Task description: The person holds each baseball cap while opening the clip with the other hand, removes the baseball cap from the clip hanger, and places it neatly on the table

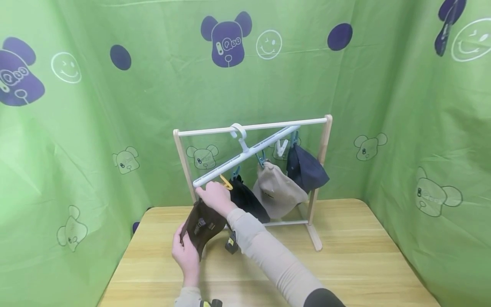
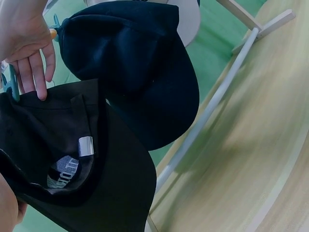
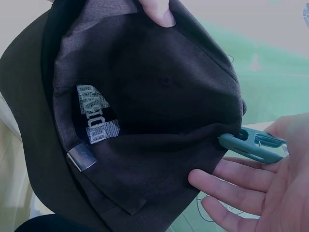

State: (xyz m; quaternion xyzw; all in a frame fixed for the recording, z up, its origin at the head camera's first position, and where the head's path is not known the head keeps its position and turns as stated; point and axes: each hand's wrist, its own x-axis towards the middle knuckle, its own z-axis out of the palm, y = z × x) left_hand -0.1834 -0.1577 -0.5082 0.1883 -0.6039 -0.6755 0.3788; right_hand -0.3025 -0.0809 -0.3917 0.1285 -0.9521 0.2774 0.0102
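A dark brown baseball cap [image 1: 205,224] hangs at the near left end of the white hanger [image 1: 245,154], its inside towards me. My left hand [image 1: 186,256] holds the cap's edge, the thumb [image 3: 161,14] lying inside the crown. At the hanger's end my right hand [image 1: 215,197] pinches a teal clothespin [image 3: 253,147], whose tips sit on the cap's fabric. The other fingers of that hand [image 3: 236,179] extend beside the cap. Inside the cap a metal buckle [image 3: 82,157] and a printed mesh patch show.
A black cap [image 1: 249,200], a beige cap [image 1: 278,189] and a navy cap [image 1: 304,168] hang from further clips. Yellow [image 1: 226,182] and white [image 1: 281,147] clothespins hang too. The wooden rack [image 1: 324,140] stands on the table [image 1: 353,256], with green curtains around.
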